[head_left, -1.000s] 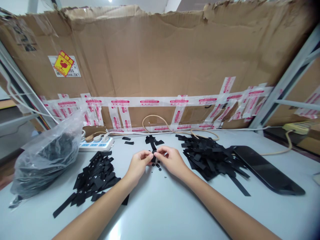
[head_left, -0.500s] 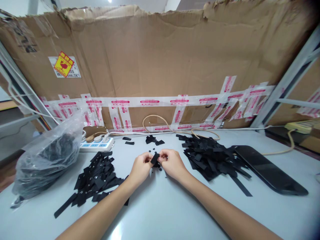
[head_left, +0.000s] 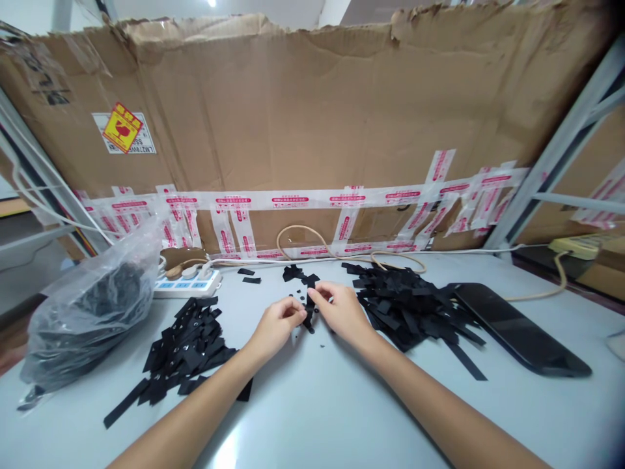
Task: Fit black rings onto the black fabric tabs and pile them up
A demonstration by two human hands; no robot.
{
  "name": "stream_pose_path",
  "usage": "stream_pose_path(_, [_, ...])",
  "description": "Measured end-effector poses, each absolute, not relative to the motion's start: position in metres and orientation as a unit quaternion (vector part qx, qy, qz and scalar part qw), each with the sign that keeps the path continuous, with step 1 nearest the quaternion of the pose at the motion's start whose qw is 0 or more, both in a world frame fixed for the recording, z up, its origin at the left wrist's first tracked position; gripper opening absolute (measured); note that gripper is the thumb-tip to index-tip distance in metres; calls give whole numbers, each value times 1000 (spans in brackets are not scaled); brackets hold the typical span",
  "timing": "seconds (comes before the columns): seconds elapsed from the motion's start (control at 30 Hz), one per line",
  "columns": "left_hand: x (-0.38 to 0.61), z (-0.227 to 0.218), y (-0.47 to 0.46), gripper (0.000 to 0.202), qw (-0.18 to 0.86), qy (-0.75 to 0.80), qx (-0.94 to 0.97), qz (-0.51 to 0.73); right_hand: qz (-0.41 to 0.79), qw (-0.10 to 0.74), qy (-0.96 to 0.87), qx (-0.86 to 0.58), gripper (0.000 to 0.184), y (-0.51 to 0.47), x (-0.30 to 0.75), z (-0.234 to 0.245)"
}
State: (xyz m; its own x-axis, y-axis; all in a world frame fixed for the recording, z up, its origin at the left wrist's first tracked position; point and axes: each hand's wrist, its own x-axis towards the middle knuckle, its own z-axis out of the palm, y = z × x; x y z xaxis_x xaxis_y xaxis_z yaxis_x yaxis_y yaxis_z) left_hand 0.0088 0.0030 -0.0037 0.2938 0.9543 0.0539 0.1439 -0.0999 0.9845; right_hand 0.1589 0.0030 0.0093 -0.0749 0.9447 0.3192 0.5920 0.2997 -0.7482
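1. Centrally in the head view, a person's two bare hands are close together over a pale, glossy table (head_left: 312, 410); both forearms run off the bottom edge.
2. The right hand (head_left: 344, 315) has its grip closed, thumb against fingers, on the upper part of a narrow black strip (head_left: 310, 302), which lies between the two hands.
3. The left hand (head_left: 276, 326) has thumb and forefinger brought nearly together at the strip's lower part. Whether this grip pinches the strip or a small dark piece beside it, I cannot tell.
4. Small black discs (head_left: 302, 298) are scattered around the fingertips, some partly covered; a cluster of black scraps (head_left: 293, 272) lies just beyond.
5. On the left slumps a translucent plastic bag (head_left: 134, 244) with a dark mass inside; creased, cloudy plastic blurs the separate pieces.
6. Between bag and left forearm spreads a heap of black pieces (head_left: 195, 345), some showing shiny round spots; the forearm hides its near edge.
7. On the right is a larger heap of black strips (head_left: 410, 303), beside a flat dark object (head_left: 525, 335) with rounded ends, hard to identify.
8. Behind, a large cardboard box (head_left: 312, 124), ragged on top and taped, spans the back, its inside hidden. A white power strip (head_left: 208, 284) holds plugs, its left end behind the bag.
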Motion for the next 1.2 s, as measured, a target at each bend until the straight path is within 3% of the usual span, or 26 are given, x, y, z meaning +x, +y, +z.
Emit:
stream_pose_path(0.07, [8, -2, 3, 15, 518, 428, 627, 395, 207, 408, -675, -578, 16, 8, 164, 4])
stream_pose_path(0.17, [9, 0, 3, 16, 543, 434, 593, 407, 166, 435, -669, -580, 35, 13, 170, 2])
stream_pose_path(0.27, [10, 4, 4, 19, 554, 462, 543, 430, 164, 441, -709, -525, 18, 9, 170, 10])
stream_pose_path(0.43, [8, 9, 2, 22, 571, 469, 510, 441, 310, 416, -724, -455, 19, 0, 160, 17])
stream_pose_path(0.7, [8, 7, 3, 25, 568, 479, 484, 464, 466, 501, -572, -452, 25, 9, 163, 14])
stream_pose_path(0.8, [5, 4, 7, 21, 515, 505, 495, 484, 394, 536, -568, -485, 25, 8, 180, 34])
stream_pose_path(0.93, [-2, 1, 8, 15, 349, 545, 620, 444, 143, 548, -603, -562, 15, -1, 216, 66])
stream_pose_path(1.07, [-6, -3, 8, 19, 156, 524, 757, 359, 43, 414, -603, -680, 9, -9, 251, 83])
stream_pose_path(1.2, [-8, -7, 10, 27, 79, 518, 796, 304, 28, 284, -577, -766, 9, -9, 268, 79])
